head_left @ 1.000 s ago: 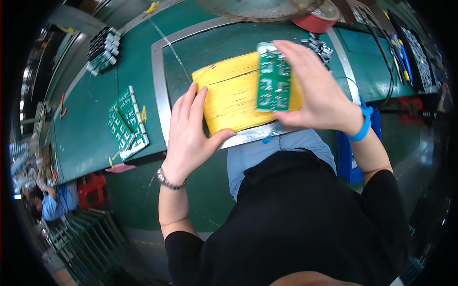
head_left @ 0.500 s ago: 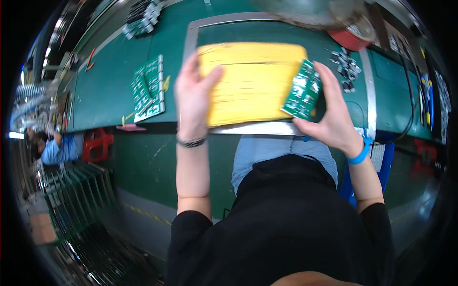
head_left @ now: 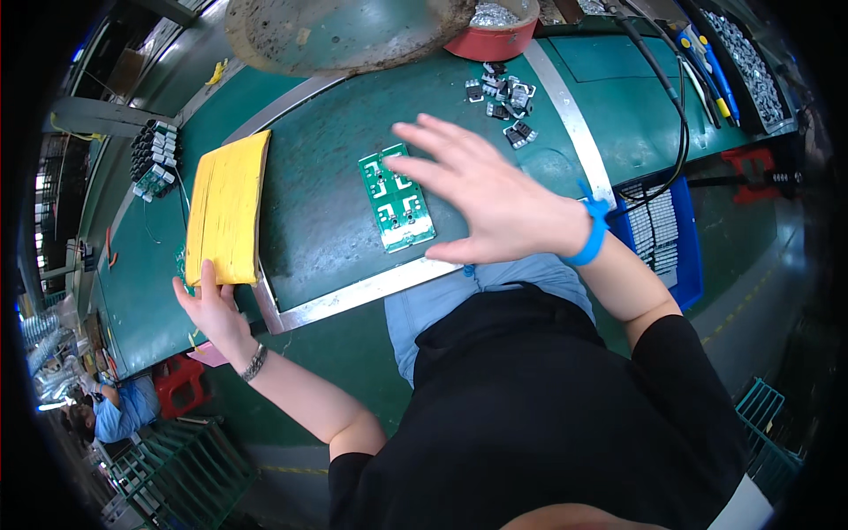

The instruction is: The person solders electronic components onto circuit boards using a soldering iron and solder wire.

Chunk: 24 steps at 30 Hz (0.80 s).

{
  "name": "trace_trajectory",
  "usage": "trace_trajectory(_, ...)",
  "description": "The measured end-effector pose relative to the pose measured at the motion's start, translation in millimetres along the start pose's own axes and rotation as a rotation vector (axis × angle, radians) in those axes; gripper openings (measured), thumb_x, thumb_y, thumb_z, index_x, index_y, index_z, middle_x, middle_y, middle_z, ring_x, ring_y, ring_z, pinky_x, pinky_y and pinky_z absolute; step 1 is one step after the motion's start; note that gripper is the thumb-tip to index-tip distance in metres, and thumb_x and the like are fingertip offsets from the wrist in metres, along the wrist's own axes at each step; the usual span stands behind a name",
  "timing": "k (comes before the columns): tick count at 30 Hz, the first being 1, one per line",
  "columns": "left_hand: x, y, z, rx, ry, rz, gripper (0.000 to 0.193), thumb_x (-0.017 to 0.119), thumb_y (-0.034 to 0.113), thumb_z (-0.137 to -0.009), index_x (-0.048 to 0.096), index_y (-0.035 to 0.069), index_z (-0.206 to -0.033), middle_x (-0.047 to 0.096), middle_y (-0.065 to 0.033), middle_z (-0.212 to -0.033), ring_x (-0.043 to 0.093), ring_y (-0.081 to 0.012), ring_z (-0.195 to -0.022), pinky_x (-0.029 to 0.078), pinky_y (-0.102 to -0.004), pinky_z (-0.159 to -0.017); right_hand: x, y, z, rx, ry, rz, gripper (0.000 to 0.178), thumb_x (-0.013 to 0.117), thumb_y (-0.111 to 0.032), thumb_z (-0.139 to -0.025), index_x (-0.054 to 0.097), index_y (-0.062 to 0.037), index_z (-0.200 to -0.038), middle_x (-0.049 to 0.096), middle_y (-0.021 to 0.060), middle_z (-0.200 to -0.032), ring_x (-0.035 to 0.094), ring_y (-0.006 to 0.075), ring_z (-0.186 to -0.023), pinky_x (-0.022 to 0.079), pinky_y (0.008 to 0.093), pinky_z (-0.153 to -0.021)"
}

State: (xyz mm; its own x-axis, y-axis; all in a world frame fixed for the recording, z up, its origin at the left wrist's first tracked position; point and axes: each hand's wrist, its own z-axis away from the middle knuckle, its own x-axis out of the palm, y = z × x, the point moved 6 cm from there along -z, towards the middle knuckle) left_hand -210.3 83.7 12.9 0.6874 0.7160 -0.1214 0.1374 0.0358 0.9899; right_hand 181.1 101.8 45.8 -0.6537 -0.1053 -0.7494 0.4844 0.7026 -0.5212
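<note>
My left hand (head_left: 215,316) grips the near end of a yellow rectangular pad (head_left: 226,208) marked with thin dark lines, its thumb on top. The pad is tilted at the left side of the metal-framed work area. A green circuit board (head_left: 395,199) with silvery pads lies flat on the green mat. Just right of it, my right hand (head_left: 495,199) is open, fingers spread, holding nothing; its fingertips overlap the board's edge in view, and whether they touch it I cannot tell. More green boards show partly behind the pad (head_left: 181,262).
Small black-and-silver components (head_left: 502,95) lie in a loose group beyond my right hand. A round, clear-looking disc (head_left: 344,35) hangs over the far edge beside a red bowl (head_left: 495,37). Stacked parts (head_left: 157,159) stand far left. A blue bin (head_left: 685,247) sits at right, cables above it.
The yellow pad has gone left with my left hand. The circuit board, earlier in my right hand, now lies on the mat, and that hand has opened. The head view has shifted.
</note>
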Motion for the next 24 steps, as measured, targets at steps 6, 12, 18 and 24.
trace_trajectory(6,4,7,-20,0.233,-0.139,-0.504,0.075,0.067,0.019,-0.091,0.022,-0.003,-0.147,0.056,-0.0054,-0.076,0.047,-0.0064,-0.055,0.036,-0.0208,-0.046,-60,49,48,0.327,0.295,0.239,0.034,0.070,-0.009,-0.080,0.061,-0.0034,-0.112,0.060,0.0141,-0.107,0.058,0.0324,-0.099,0.048,0.0397,-0.085)
trace_trajectory(12,-5,-5,-34,0.392,-0.151,-0.590,0.071,0.068,0.022,-0.091,0.030,-0.005,-0.144,0.063,-0.0102,-0.089,0.060,-0.0145,-0.069,0.048,-0.0266,-0.060,-44,45,37,0.274,0.206,0.360,0.032,0.071,-0.009,-0.079,0.065,-0.0065,-0.110,0.061,0.0114,-0.098,0.058,0.0298,-0.093,0.049,0.0388,-0.081)
trace_trajectory(18,31,45,31,0.284,-0.204,-0.745,0.060,0.069,0.015,-0.087,0.041,-0.005,-0.136,0.064,-0.0161,-0.109,0.066,-0.0187,-0.082,0.052,-0.0323,-0.074,-42,46,44,0.289,0.214,0.463,0.023,0.066,-0.003,-0.083,0.069,-0.0080,-0.106,0.060,0.0124,-0.092,0.058,0.0291,-0.088,0.048,0.0377,-0.079)
trace_trajectory(24,20,57,70,0.502,-0.209,-0.651,0.057,0.073,0.011,-0.083,0.049,-0.004,-0.132,0.066,-0.0141,-0.105,0.065,-0.0139,-0.077,0.052,-0.0260,-0.063,-46,50,52,0.311,0.258,0.419,0.015,0.057,-0.003,-0.093,0.066,-0.0035,-0.106,0.062,0.0121,-0.092,0.060,0.0270,-0.085,0.048,0.0334,-0.077)
